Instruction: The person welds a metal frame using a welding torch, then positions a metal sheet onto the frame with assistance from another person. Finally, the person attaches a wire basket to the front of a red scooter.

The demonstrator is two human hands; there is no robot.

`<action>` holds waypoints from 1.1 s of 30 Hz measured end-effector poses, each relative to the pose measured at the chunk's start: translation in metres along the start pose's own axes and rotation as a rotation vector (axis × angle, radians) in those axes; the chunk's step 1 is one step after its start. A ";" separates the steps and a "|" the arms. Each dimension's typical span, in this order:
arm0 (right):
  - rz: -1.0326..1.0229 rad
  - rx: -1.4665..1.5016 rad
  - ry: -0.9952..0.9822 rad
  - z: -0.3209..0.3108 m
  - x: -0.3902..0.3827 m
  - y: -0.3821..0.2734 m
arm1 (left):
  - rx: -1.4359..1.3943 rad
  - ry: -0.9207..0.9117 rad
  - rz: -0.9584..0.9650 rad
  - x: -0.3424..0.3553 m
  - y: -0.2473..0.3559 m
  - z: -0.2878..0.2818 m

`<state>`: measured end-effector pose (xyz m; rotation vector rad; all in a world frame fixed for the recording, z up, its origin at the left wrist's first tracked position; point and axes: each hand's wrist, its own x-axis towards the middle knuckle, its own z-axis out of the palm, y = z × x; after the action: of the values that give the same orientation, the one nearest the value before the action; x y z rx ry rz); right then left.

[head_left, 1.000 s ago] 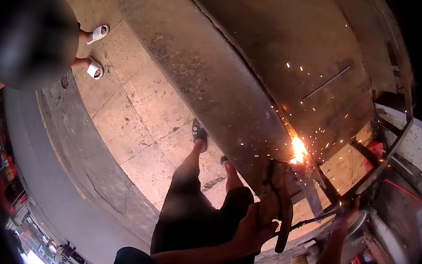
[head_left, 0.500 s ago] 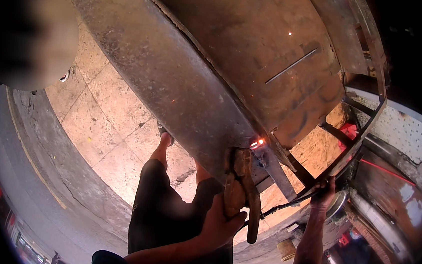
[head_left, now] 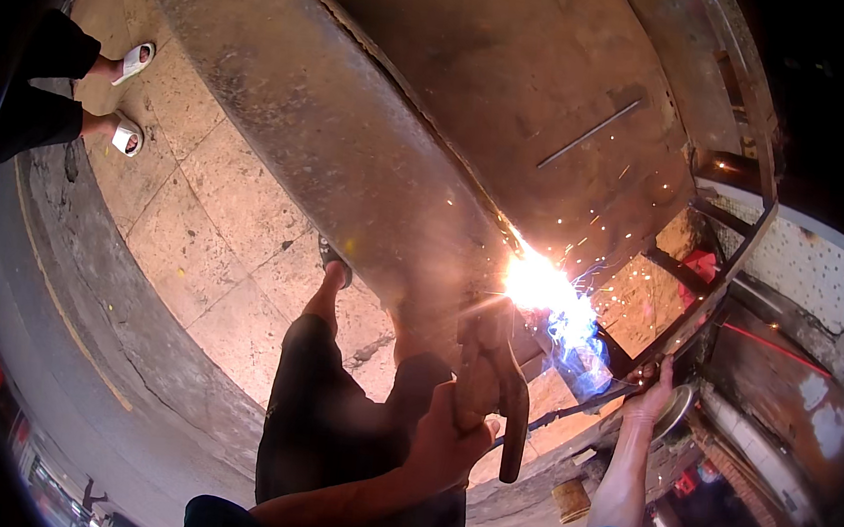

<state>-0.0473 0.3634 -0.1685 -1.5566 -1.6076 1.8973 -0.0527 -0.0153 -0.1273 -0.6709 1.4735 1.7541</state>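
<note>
My left hand [head_left: 447,434] grips a brown welding electrode holder [head_left: 484,379], with a curved lever along its right side. Right beside its upper end, a white welding arc [head_left: 538,282] burns at the edge of a big rusty metal piece [head_left: 352,147]. Blue-lit smoke [head_left: 580,353] and sparks spread from the arc, whose glare hides the electrode and joint. My right hand [head_left: 648,384] is closed by the corner of a bar frame [head_left: 716,284]. A dark cable-like line [head_left: 554,416] runs between my hands. Whether my right hand grips the frame or this line, I cannot tell.
A thin rod [head_left: 589,134] lies on the rusty plate. A person in dark trousers and white sandals [head_left: 128,135] stands on the tiled floor [head_left: 194,234] at left. Right of the frame are a dotted white panel [head_left: 823,269] and a metal cylinder [head_left: 748,433].
A small orange glow has become a bright arc with sparks and blue smoke. The other person's legs now show at left, where a blurred shape was. Both my hands stay nearly in place.
</note>
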 end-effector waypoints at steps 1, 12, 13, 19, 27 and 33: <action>-0.001 -0.009 0.001 -0.001 0.002 0.000 | 0.025 0.039 -0.014 -0.002 0.010 0.000; 0.023 0.034 0.028 -0.012 0.012 0.004 | -0.086 0.036 -0.032 -0.002 -0.007 0.000; 0.035 0.038 -0.021 -0.014 0.010 0.003 | -0.074 0.043 -0.029 -0.002 -0.010 0.001; 0.007 0.036 -0.063 -0.012 0.007 0.004 | -0.089 0.015 -0.090 -0.003 -0.006 0.001; 0.017 0.005 -0.024 -0.003 0.002 0.001 | -0.051 0.009 -0.069 -0.002 0.000 0.000; 0.016 0.018 0.005 -0.015 0.010 0.004 | 0.017 0.002 -0.092 0.000 0.008 -0.001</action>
<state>-0.0376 0.3778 -0.1745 -1.5707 -1.5764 1.9088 -0.0588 -0.0172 -0.1226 -0.7206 1.4350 1.6701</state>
